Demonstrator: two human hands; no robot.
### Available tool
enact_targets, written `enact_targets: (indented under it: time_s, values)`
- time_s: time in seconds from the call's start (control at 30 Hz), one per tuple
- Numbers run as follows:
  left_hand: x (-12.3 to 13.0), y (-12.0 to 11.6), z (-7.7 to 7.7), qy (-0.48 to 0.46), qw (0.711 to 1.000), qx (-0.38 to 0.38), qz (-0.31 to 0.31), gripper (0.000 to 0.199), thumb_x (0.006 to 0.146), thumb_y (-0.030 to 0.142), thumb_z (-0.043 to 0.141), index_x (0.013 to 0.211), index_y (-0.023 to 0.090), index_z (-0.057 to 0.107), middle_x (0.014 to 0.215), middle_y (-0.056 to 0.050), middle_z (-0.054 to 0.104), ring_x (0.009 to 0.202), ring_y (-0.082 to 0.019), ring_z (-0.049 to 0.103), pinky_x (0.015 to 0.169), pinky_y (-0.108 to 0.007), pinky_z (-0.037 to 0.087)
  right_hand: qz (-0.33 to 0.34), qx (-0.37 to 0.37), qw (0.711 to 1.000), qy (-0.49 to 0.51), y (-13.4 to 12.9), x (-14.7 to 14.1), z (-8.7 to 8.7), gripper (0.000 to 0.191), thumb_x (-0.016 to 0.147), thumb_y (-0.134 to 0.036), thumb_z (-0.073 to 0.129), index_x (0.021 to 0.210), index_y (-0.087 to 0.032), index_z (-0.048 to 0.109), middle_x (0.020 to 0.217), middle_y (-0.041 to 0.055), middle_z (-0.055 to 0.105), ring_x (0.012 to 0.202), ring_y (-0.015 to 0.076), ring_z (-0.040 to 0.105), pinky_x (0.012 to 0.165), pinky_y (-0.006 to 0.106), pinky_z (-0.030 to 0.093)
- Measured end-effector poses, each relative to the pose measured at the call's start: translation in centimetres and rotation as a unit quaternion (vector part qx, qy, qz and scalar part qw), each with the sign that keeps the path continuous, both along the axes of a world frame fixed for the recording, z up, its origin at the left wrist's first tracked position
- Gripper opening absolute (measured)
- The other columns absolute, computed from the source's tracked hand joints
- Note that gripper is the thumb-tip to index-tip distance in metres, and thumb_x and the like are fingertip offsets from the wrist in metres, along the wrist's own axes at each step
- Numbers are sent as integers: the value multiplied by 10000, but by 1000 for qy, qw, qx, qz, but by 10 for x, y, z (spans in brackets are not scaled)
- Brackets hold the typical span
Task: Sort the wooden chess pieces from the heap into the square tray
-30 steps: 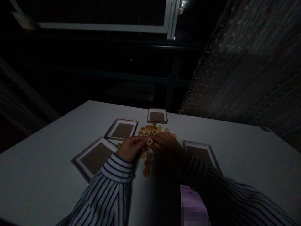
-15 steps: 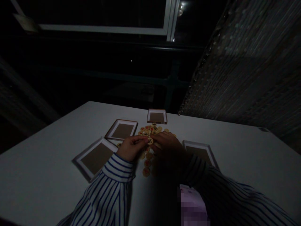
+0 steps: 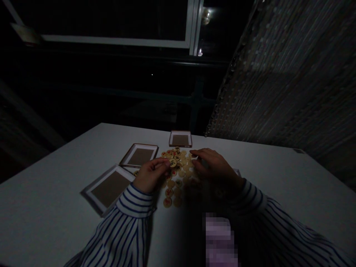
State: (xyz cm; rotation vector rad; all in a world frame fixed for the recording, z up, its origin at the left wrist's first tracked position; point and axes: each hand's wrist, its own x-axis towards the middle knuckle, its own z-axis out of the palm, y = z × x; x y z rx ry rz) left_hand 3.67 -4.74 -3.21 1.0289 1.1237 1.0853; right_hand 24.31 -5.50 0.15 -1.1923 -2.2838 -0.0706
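Note:
Between the thumb and fingers of my left hand (image 3: 151,173) is a round Chinese chess piece (image 3: 173,163) with a black character facing me. My right hand (image 3: 213,165) hovers at the right side of the pile, thumb and fingers apart, with nothing visible in it. Below and between both hands lie several loose Chinese chess pieces (image 3: 183,163), some with red or black characters, others showing plain faces. Nearer to me, pieces with red characters (image 3: 167,202) lie in a short column. Shadow under my right hand hides part of the spread.
Shallow box trays stand around the pieces on the white table (image 3: 55,193): a near-left tray (image 3: 109,187), a left tray (image 3: 140,155) and a back tray (image 3: 180,139). Another tray's corner (image 3: 237,171) shows behind my right forearm. A pixelated pinkish patch (image 3: 221,241) lies in front. A bead curtain (image 3: 278,81) hangs right.
My right hand has moved right, away from the piece in my left hand, and its fingers have spread. My left hand keeps the piece. The view has shifted slightly.

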Motion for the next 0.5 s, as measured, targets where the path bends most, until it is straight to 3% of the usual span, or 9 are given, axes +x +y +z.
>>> enact_targets:
  time_s: [0.3, 0.5]
  values:
    - [21, -16, 10, 26, 999, 33, -1, 365, 553, 385, 699, 806, 132, 625, 536, 23, 595, 488, -80, 517, 497, -193, 392, -15, -5, 1000, 16, -22, 28, 11, 272, 801, -224, 465, 1043, -137, 553, 932, 73, 625, 859, 163, 547, 758, 310, 420]
    - [51, -29, 5, -12, 999, 34, -40, 311, 604, 351, 677, 812, 129, 613, 683, -34, 662, 593, -122, 593, 558, -226, 439, -10, -21, 1000, 4, -29, 46, 9, 250, 807, -236, 456, 1013, -158, 573, 925, 69, 637, 840, 158, 568, 752, 309, 436]
